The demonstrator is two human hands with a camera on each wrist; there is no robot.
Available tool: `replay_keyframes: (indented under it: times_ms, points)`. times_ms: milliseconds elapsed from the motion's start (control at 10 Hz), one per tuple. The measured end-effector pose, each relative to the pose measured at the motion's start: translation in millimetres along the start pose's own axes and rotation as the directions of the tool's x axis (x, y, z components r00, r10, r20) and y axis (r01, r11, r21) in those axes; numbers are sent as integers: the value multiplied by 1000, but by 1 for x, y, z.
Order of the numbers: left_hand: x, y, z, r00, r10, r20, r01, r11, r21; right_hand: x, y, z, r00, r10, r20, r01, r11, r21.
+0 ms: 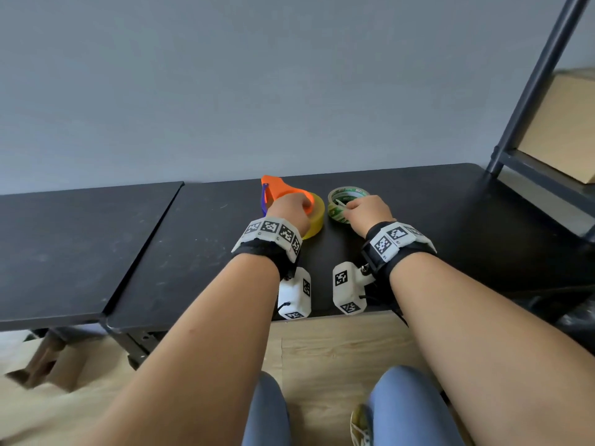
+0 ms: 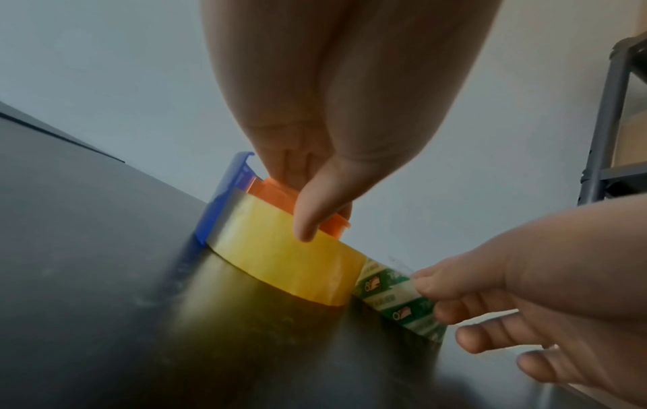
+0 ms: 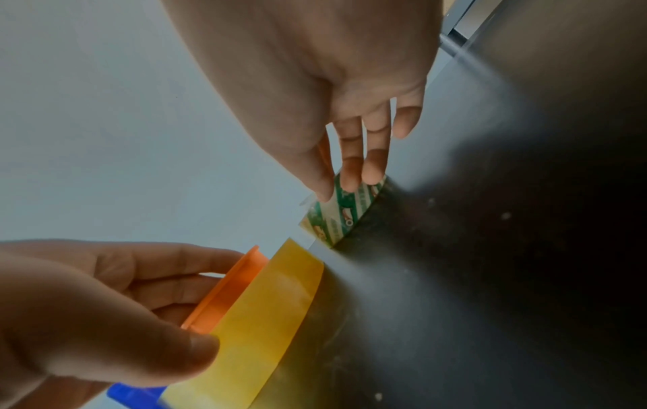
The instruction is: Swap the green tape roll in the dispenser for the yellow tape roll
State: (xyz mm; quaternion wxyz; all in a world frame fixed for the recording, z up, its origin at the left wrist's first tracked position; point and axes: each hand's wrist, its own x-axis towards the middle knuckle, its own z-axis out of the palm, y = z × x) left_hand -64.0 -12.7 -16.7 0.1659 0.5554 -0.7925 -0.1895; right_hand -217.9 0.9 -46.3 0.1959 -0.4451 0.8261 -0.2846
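Partly hidden, left hand (image 1: 291, 209) grips dispenser (image 1: 280, 191); right hand (image 1: 367, 212) seemingly pinches green tape roll (image 1: 346, 201).

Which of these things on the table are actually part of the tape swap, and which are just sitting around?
Part of the job:
yellow tape roll
orange dispenser, held by the left hand
green tape roll, gripped by the right hand

Just lying about:
metal shelf frame
cardboard box

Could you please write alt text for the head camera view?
Two hands work on a black table: the left hand grips an orange dispenser holding yellow tape, and the right hand pinches green tape beside it.
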Motion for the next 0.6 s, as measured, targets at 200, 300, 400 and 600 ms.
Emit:
replay_keyframes:
  times_ms: [200, 300, 400, 600]
  points:
    - [0, -1, -1, 1000, 9, 11, -9, 999, 35, 0, -1, -2, 998, -45, 41, 47, 998, -40]
    - [-7, 2, -5, 1000, 3, 6, -4, 999, 40, -4, 1, -5, 997, -55, 51, 55, 998, -8]
    - [-13, 5, -6, 1000, -3, 3, 3, 999, 45, -10, 2, -9, 998, -58, 31, 56, 997, 61]
    - [-13, 10, -10, 997, -62, 52, 57, 994, 97, -25, -1, -21, 992, -124, 1, 124, 992, -8]
